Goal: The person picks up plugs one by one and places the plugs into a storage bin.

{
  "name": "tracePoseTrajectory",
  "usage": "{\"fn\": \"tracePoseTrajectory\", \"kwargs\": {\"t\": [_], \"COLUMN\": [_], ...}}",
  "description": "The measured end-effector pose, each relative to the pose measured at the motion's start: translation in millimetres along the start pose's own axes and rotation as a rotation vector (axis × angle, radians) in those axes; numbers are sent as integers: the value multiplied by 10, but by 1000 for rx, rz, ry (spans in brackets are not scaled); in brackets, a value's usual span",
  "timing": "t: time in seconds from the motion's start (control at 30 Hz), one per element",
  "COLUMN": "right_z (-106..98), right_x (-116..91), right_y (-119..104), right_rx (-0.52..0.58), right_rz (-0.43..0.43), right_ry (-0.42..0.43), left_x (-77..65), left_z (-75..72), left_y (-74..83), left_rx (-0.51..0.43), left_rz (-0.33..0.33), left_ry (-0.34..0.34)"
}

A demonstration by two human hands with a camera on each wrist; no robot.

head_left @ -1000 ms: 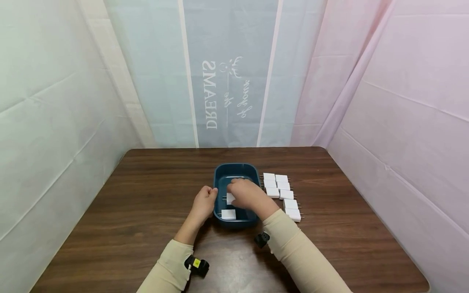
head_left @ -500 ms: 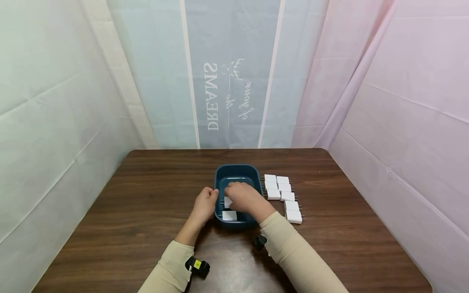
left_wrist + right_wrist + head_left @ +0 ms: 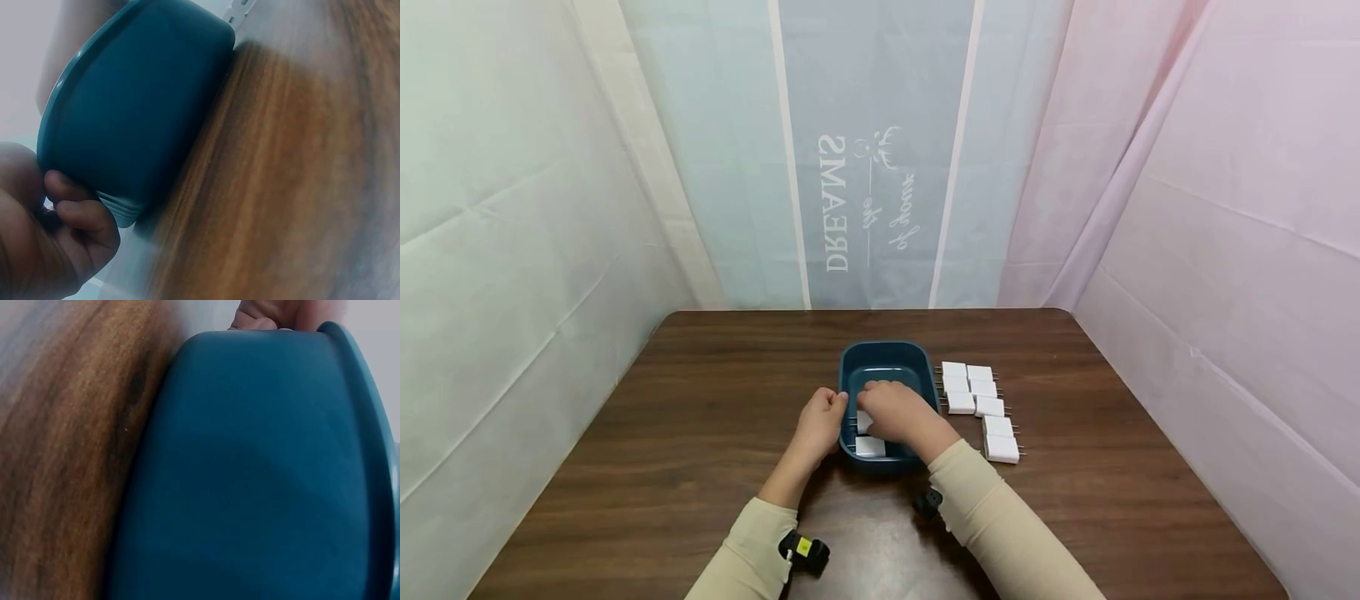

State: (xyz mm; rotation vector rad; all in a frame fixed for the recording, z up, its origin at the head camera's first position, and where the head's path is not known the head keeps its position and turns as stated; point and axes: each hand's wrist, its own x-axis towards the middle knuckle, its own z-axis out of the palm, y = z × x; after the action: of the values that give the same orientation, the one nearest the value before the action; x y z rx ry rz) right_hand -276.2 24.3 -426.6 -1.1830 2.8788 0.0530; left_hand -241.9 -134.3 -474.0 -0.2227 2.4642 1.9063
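A dark teal plastic bin (image 3: 887, 348) stands on the table, seen from outside in both wrist views. My left hand (image 3: 818, 420) grips its left rim, and in the left wrist view the fingers (image 3: 90, 215) curl under the rim. My right hand (image 3: 897, 412) reaches into the bin and pinches a white charger plug (image 3: 864, 422), its prongs pointing left and its right part hidden by the fingers. Just nearer to me, another white charger plug (image 3: 870, 447) lies flat at the bin's front left, its prongs also leftward. The bin's wall hides the right hand in its own wrist view.
Right of the bin, several white charger plugs (image 3: 959, 403) lie in two columns on the brown wooden table (image 3: 722, 375). More of them (image 3: 1002, 450) sit closer to the right sleeve. Pale cloth hangs on the left, back and right sides.
My right hand has drawn the charger plug slightly toward me and left, closer to the one lying in front. The left hand keeps its grip on the rim.
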Motion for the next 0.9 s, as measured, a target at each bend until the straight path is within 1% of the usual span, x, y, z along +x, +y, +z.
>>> {"fn": "tracePoseTrajectory", "kwargs": {"t": [0.13, 0.3, 0.57, 0.9], "right_z": [19, 26, 82, 80], "right_x": [4, 29, 66, 61], "right_y": [4, 16, 25, 48], "right_rx": [2, 9, 23, 110], "right_rz": [-1, -4, -10, -15], "right_ry": [6, 14, -4, -39], "left_x": [-4, 8, 7, 7], "left_z": [8, 5, -3, 13], "left_y": [-20, -15, 2, -22], "left_rx": [0, -9, 3, 9], "left_rz": [17, 11, 11, 16], "left_ry": [3, 9, 9, 18]}}
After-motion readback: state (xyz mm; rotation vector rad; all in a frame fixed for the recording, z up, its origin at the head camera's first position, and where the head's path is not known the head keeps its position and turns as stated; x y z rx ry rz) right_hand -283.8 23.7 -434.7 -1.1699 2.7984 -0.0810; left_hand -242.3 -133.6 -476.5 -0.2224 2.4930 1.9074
